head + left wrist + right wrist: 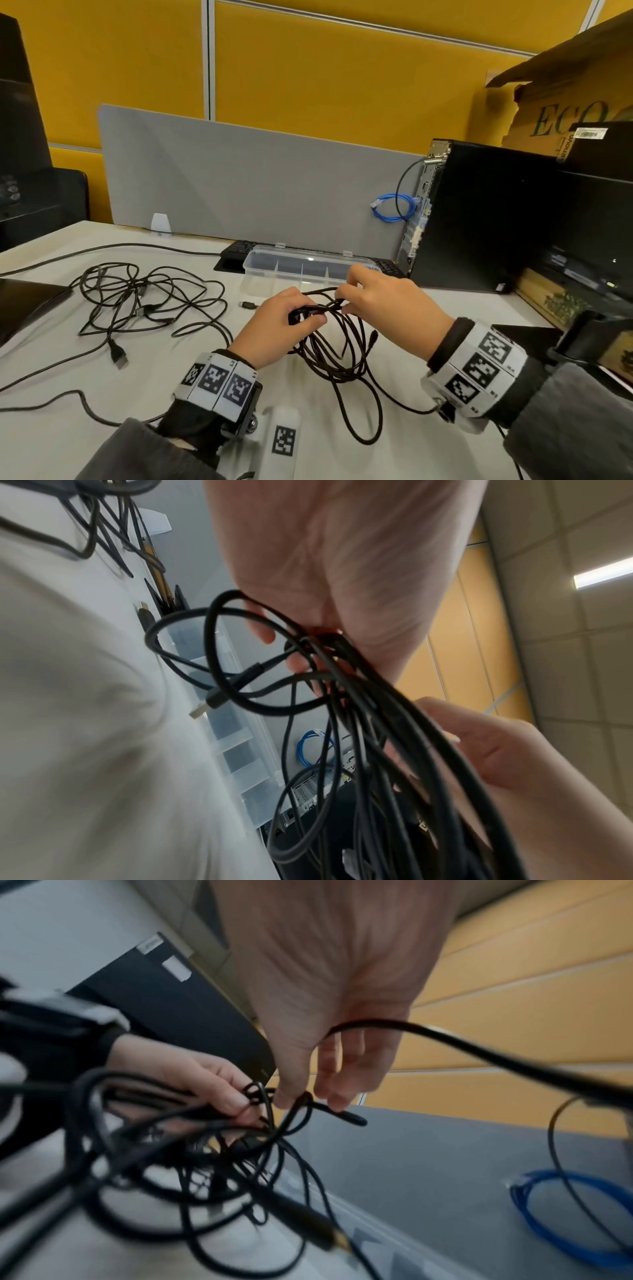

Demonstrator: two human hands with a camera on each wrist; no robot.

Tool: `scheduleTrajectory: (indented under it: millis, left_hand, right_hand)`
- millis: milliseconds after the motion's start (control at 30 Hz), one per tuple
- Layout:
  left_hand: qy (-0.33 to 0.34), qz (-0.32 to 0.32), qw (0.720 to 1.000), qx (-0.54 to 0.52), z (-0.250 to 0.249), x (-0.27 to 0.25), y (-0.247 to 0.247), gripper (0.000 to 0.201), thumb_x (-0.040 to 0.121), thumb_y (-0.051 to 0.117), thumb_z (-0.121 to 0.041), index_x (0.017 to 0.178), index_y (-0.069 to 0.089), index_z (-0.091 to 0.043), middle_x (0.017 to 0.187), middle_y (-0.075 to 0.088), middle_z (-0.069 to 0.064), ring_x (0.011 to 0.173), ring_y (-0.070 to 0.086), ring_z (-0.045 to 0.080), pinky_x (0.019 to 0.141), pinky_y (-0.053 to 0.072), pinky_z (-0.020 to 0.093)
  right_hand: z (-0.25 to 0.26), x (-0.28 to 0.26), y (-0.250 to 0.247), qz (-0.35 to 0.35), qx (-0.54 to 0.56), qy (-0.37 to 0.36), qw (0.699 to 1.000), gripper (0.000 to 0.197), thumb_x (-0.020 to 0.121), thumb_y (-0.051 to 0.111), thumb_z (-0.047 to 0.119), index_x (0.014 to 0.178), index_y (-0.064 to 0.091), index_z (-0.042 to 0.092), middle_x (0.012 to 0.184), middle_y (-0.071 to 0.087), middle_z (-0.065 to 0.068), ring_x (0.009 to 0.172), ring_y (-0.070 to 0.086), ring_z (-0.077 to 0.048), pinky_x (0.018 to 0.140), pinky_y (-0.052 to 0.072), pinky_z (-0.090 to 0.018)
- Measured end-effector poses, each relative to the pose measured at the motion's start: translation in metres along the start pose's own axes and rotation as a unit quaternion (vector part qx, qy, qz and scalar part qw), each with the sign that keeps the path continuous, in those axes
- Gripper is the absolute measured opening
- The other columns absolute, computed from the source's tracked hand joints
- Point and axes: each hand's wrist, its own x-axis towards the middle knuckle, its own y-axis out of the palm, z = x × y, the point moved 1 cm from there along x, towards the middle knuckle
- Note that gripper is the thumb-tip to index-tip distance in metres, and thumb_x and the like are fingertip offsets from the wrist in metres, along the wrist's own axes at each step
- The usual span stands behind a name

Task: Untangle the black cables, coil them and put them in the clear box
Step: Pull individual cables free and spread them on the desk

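Note:
My left hand (277,325) grips the top of a coiled black cable (337,356), whose loops hang down to the white table (120,394). In the left wrist view the bundle (394,737) runs out of the curled fingers (263,626). My right hand (380,301) pinches a strand at the same gathered point; the right wrist view shows its fingertips (329,1099) on a thin cable loop (298,1115). A tangled heap of black cables (144,298) lies to the left. The clear box (308,270) stands open just beyond my hands.
A black keyboard (236,253) lies behind the box by a grey divider (239,181). A black computer tower (479,219) with a blue cable (394,209) stands at the right. A dark laptop (24,301) sits at the left edge. A white tagged block (284,442) lies near me.

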Motion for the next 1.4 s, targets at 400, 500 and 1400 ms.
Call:
scheduleTrajectory:
  millis: [400, 500, 1400]
  left_hand:
    - [-0.020, 0.017, 0.999, 0.022, 0.010, 0.000, -0.006, 0.006, 0.083, 0.066, -0.035, 0.079, 0.062, -0.034, 0.087, 0.055, -0.012, 0.088, 0.055, 0.008, 0.087, 0.042, 0.032]
    - [-0.019, 0.011, 1.000, 0.021, 0.011, 0.000, -0.006, 0.007, 0.085, 0.063, -0.035, 0.081, 0.058, -0.038, 0.092, 0.057, -0.014, 0.094, 0.055, 0.005, 0.090, 0.042, 0.031]
    - [0.030, -0.170, 0.964, -0.203, -0.002, 0.001, -0.011, 0.008, 0.092, 0.053, -0.017, 0.088, 0.057, -0.023, 0.076, 0.057, -0.006, 0.069, 0.054, -0.003, 0.068, 0.047, 0.012]
  right_hand:
    - [-0.102, -0.030, -0.059, -0.497, 0.523, 0.398, 0.567, 0.025, 0.097, 0.042, 0.014, 0.073, 0.036, 0.023, 0.059, 0.038, -0.002, 0.034, 0.035, -0.003, 0.034, 0.023, -0.013]
    - [-0.129, -0.051, -0.045, -0.443, 0.502, 0.473, 0.573, 0.023, 0.096, 0.039, 0.016, 0.074, 0.036, 0.024, 0.061, 0.039, 0.000, 0.036, 0.034, -0.004, 0.034, 0.022, -0.012]
    - [0.011, -0.015, 0.032, 0.051, 0.650, 0.351, 0.672, 0.040, 0.094, 0.034, 0.052, 0.125, 0.044, 0.029, 0.119, 0.055, 0.005, 0.104, 0.059, -0.014, 0.082, 0.052, -0.030]
